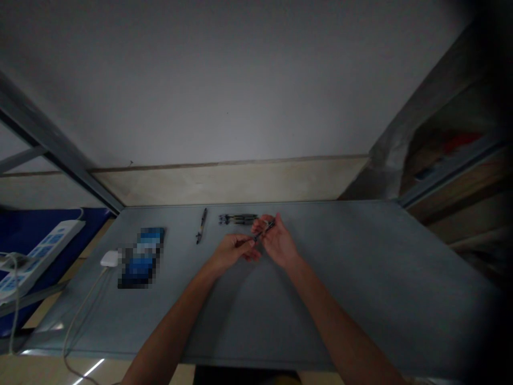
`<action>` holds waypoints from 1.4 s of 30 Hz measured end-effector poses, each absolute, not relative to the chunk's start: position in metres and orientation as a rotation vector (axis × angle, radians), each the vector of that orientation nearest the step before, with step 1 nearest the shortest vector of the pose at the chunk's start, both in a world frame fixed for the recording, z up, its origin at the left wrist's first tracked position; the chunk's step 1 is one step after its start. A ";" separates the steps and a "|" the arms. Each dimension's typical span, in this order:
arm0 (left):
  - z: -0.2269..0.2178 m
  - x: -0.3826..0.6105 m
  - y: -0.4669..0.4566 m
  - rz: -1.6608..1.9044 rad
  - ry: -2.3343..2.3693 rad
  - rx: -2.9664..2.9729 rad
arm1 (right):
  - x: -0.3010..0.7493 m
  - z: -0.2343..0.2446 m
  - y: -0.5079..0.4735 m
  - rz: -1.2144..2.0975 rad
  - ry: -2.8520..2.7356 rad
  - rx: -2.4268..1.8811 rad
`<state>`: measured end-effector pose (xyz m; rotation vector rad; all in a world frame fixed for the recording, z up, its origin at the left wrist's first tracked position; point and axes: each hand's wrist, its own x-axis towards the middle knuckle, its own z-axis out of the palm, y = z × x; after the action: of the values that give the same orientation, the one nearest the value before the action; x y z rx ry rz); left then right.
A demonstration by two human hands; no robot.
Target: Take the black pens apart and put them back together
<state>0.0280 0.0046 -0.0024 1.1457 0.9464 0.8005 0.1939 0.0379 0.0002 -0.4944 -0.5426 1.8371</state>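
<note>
left hand: fingers pinch black pen | right hand: fingers pinch same pen | ahead of fingers: dark pens on table | further left: single pen

No legible text or numbers found. Pixelated blue item left of centre and power strip far left yield nothing readable.

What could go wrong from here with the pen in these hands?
The pen is pinched only by the fingertips of the left hand and right hand, so it could slip. It might then roll across the table or knock the pens lying just beyond the hands.
</note>
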 end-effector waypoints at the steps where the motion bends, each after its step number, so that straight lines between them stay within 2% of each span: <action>1: -0.004 0.029 0.005 0.802 0.953 1.145 | 0.193 0.001 0.037 1.879 -0.528 -0.445; 8: -0.005 0.029 0.006 0.732 0.974 1.223 | 0.194 0.009 0.031 2.015 -0.415 -0.246; 21: -0.009 0.029 0.009 0.735 0.972 1.266 | 0.193 0.009 0.032 1.973 -0.423 -0.305; 42: -0.009 0.030 0.012 0.743 0.924 0.987 | 0.194 0.010 0.030 1.955 -0.475 -0.318</action>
<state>0.0296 0.0117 -0.0087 0.9869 0.9236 0.7426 0.1942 0.0304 0.0096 -0.3183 -0.4745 1.9554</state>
